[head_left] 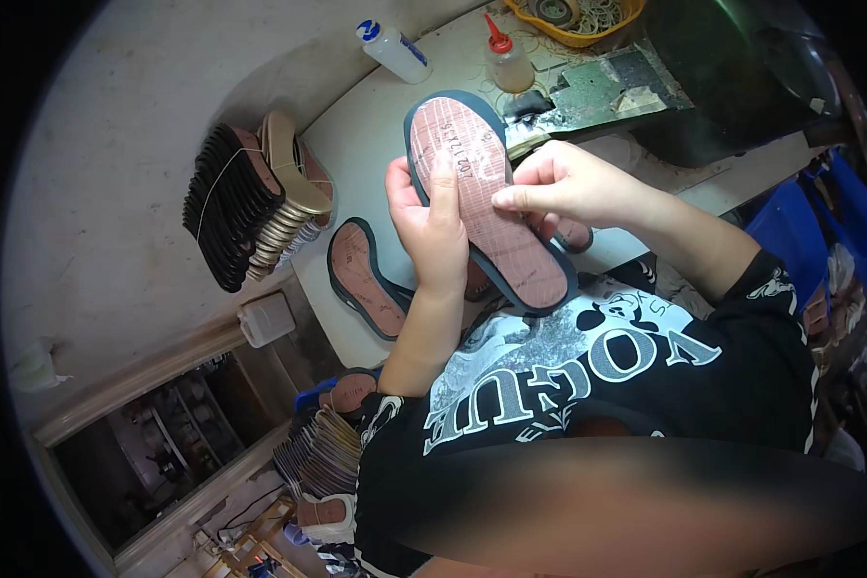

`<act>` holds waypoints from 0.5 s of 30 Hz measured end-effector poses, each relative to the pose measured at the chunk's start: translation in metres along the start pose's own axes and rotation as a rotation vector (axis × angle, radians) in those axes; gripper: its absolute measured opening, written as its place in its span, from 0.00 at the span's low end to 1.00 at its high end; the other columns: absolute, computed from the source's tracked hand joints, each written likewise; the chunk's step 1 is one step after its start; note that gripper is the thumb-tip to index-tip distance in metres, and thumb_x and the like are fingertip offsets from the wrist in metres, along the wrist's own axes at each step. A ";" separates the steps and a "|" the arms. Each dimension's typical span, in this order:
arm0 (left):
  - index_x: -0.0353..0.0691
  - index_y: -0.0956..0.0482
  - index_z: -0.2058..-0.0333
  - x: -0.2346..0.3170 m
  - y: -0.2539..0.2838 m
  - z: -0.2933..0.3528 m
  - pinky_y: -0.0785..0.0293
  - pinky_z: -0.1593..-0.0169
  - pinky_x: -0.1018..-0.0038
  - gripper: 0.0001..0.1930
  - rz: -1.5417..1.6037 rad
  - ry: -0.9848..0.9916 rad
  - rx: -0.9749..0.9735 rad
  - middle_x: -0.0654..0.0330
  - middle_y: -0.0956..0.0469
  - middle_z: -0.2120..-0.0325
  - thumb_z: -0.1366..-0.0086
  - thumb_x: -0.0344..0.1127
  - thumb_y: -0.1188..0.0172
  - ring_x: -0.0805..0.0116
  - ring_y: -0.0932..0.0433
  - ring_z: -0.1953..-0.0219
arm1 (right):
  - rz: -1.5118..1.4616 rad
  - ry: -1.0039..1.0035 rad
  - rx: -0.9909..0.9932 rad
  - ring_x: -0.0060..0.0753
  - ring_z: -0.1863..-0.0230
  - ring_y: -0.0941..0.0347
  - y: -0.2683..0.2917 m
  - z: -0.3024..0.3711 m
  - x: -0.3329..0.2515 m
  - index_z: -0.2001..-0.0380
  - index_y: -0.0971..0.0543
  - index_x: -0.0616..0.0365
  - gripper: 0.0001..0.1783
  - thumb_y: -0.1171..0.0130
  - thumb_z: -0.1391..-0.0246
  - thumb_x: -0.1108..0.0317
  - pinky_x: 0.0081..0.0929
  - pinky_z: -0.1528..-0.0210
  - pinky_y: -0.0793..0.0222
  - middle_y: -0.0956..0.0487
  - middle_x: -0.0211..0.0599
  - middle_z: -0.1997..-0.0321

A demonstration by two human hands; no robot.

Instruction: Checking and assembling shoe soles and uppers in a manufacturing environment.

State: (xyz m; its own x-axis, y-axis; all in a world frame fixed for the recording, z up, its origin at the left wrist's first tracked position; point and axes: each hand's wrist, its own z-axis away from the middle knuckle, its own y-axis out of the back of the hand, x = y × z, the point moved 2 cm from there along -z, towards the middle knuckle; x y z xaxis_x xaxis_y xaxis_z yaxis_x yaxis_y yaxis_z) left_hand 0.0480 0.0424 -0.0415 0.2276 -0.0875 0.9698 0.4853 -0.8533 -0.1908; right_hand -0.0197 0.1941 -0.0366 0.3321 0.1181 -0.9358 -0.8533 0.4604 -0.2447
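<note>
Two hands [432,229] hold pink-faced sole [484,220] aslant, thumbs over its face.

Held sole [485,233] is pinkish-brn w/ pale grid, dk rim [492,115]. Sole stack [226,202] is blk, part gold. Squeeze bottle [511,71] has red top [498,40]; whitish bottle [397,55], blue cap [367,31]. Basket [586,40] is yel. Shirt [751,361] is blk w/ wht/gry print [539,332].

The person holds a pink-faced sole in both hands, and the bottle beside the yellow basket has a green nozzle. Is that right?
Not quite: the nozzle on the bottle is red in the head view; the left hand and right hand do hold the pink-faced sole.
</note>
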 end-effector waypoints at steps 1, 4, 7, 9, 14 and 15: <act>0.35 0.33 0.61 -0.002 0.001 0.000 0.31 0.57 0.81 0.11 -0.010 0.062 -0.020 0.60 0.26 0.63 0.34 0.35 0.44 0.79 0.28 0.62 | 0.031 -0.015 0.071 0.14 0.82 0.33 0.003 0.001 -0.002 0.78 0.20 0.60 0.18 0.40 0.44 0.55 0.15 0.80 0.35 0.25 0.25 0.80; 0.32 0.32 0.61 -0.036 0.023 -0.022 0.34 0.53 0.79 0.16 -0.348 0.071 -0.034 0.60 0.29 0.59 0.36 0.39 0.41 0.78 0.31 0.59 | 0.117 0.055 0.188 0.08 0.85 0.42 0.016 -0.001 -0.005 0.81 0.21 0.56 0.18 0.39 0.44 0.55 0.14 0.84 0.51 0.31 0.18 0.84; 0.30 0.30 0.61 -0.056 0.017 -0.031 0.35 0.54 0.79 0.17 -0.217 0.136 0.064 0.60 0.30 0.61 0.37 0.41 0.41 0.76 0.31 0.60 | 0.095 0.121 0.229 0.08 0.82 0.40 0.023 -0.013 0.009 0.80 0.22 0.57 0.18 0.41 0.42 0.56 0.12 0.81 0.47 0.29 0.19 0.83; 0.33 0.28 0.63 -0.065 0.019 -0.038 0.31 0.61 0.82 0.13 -0.167 0.126 0.122 0.61 0.26 0.66 0.36 0.38 0.42 0.77 0.27 0.66 | -0.016 0.187 0.267 0.09 0.79 0.36 0.016 -0.011 0.010 0.76 0.21 0.58 0.18 0.46 0.39 0.56 0.11 0.76 0.42 0.26 0.21 0.79; 0.20 0.33 0.55 -0.081 0.016 -0.047 0.42 0.43 0.75 0.27 -0.060 0.267 0.058 0.54 0.39 0.50 0.38 0.44 0.41 0.67 0.38 0.47 | -0.234 0.164 0.267 0.13 0.79 0.32 0.026 0.003 0.012 0.72 0.20 0.62 0.23 0.52 0.37 0.53 0.15 0.75 0.34 0.22 0.28 0.76; 0.20 0.33 0.55 -0.079 0.013 -0.048 0.42 0.43 0.75 0.27 -0.059 0.268 0.053 0.54 0.39 0.50 0.38 0.44 0.41 0.67 0.38 0.47 | -0.247 0.181 0.303 0.13 0.79 0.31 0.026 0.007 0.010 0.71 0.20 0.62 0.23 0.52 0.37 0.54 0.15 0.75 0.35 0.23 0.27 0.76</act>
State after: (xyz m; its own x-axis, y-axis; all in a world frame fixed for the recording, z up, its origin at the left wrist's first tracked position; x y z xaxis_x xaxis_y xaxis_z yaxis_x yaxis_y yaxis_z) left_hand -0.0039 0.0130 -0.1131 -0.0308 -0.1773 0.9837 0.5359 -0.8336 -0.1335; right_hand -0.0358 0.2129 -0.0502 0.4131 -0.1721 -0.8943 -0.5910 0.6965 -0.4070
